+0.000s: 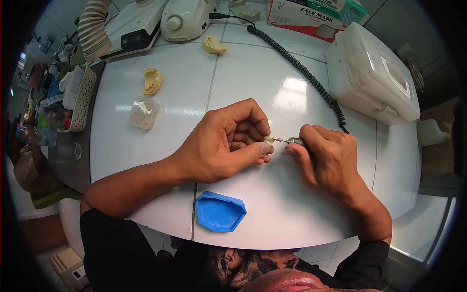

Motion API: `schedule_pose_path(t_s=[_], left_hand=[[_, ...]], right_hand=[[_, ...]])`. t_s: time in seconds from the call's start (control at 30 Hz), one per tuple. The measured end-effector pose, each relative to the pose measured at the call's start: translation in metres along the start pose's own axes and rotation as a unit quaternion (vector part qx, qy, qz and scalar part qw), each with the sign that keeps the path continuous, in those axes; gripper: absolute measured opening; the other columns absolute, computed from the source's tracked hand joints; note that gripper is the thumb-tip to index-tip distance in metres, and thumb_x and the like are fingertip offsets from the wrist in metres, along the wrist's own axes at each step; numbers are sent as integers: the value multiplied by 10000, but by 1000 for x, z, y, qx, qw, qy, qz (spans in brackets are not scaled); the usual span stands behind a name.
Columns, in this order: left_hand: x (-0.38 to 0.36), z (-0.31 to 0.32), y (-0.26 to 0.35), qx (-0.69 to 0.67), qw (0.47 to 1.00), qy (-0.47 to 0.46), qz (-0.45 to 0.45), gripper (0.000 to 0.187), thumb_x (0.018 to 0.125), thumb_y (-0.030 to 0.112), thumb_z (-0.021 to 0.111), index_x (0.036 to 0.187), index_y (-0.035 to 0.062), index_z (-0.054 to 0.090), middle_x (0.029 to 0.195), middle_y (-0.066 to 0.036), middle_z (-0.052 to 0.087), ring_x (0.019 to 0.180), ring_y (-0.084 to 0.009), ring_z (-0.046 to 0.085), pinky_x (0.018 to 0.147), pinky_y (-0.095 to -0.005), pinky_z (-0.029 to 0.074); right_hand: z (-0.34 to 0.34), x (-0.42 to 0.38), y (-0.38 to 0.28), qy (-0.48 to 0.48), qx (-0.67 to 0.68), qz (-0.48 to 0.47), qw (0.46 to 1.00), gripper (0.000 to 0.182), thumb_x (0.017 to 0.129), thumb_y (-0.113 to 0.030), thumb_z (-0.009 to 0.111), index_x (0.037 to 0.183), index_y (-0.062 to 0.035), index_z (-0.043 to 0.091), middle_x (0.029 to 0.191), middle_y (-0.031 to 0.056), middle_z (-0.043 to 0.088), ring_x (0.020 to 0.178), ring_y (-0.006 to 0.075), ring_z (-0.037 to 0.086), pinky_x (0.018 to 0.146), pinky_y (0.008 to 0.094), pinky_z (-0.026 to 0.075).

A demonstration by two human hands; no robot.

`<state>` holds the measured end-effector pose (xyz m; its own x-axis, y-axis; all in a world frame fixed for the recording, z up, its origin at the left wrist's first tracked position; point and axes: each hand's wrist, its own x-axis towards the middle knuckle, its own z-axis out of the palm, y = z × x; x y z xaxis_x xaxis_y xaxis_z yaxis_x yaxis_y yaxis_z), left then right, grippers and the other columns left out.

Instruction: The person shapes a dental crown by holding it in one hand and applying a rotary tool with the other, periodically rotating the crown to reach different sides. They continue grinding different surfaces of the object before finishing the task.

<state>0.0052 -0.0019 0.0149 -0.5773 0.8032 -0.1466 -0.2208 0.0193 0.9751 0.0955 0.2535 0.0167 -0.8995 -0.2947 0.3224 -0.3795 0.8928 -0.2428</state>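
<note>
Over the middle of the white tiled table, my left hand (226, 138) pinches a small whitish dental piece (269, 139) between thumb and fingertips; its exact kind is too small to make out. My right hand (328, 153) is closed around a dark rotary handpiece (297, 141). Its thin metal bur points left and meets the piece, or comes very close to it. A blue tray-like mould (221, 212) lies below my hands, near the table's front edge. Two yellowish dental casts, one at left (152, 81) and another farther back (214, 45), rest on the table.
A clear plastic box (144, 113) sits left of my left hand. The handpiece's coiled black cord (301, 68) crosses from a white control unit (186, 19). A white lidded case (372, 73) and face mask box (316, 19) stand back right. A seated person (34, 168) is at far left.
</note>
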Motion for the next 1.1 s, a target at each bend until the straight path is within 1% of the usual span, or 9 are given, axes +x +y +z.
schedule_pose_path(t_s=[0.2,0.3,0.4,0.6,0.9,1.1], left_hand=[[1,1,-3,0,1000,5,11,195,1081,-26,692,1224,-6,561,1152,-142,741,1083,-183,802,946,-292,694],[0,0,3,4,1000,1,-9,192,1080,-30,690,1220,-3,562,1151,-133,736,1095,-180,797,956,-295,696],[0,0,-1,13,1000,-4,3,187,1079,-31,689,1215,-4,564,1154,-129,734,1101,-179,794,963,-298,697],[0,1,0,13,1000,0,-6,192,1074,-25,698,1220,-11,574,1136,-121,734,1099,-172,791,967,-298,700],[0,-1,-2,30,1000,1,-2,205,1048,-32,713,1206,-12,584,1144,-111,743,1093,-166,791,979,-309,700],[-1,-1,1,46,999,0,-5,216,1034,-36,728,1196,-5,589,1119,-102,746,1085,-154,788,971,-308,696]], right_hand=[[0,0,-1,-2,-4,10,1000,431,1020,-414,803,790,-94,627,610,57,579,462,280,569,465,411,424],[0,0,-1,-1,-2,10,1000,428,1019,-414,804,791,-97,630,610,58,583,462,281,572,464,413,425],[1,-1,-1,4,-4,16,1000,426,1019,-415,805,790,-100,632,609,59,585,461,283,572,463,414,426],[1,0,-1,4,-7,11,1000,436,1017,-420,806,781,-100,629,604,59,582,457,288,572,460,417,424],[1,-1,-2,-2,-15,16,1000,442,1016,-431,809,786,-99,629,605,58,585,457,284,573,457,415,419],[1,-1,-3,-4,-23,17,1000,442,1010,-433,817,788,-100,629,607,57,590,460,281,578,458,416,421]])
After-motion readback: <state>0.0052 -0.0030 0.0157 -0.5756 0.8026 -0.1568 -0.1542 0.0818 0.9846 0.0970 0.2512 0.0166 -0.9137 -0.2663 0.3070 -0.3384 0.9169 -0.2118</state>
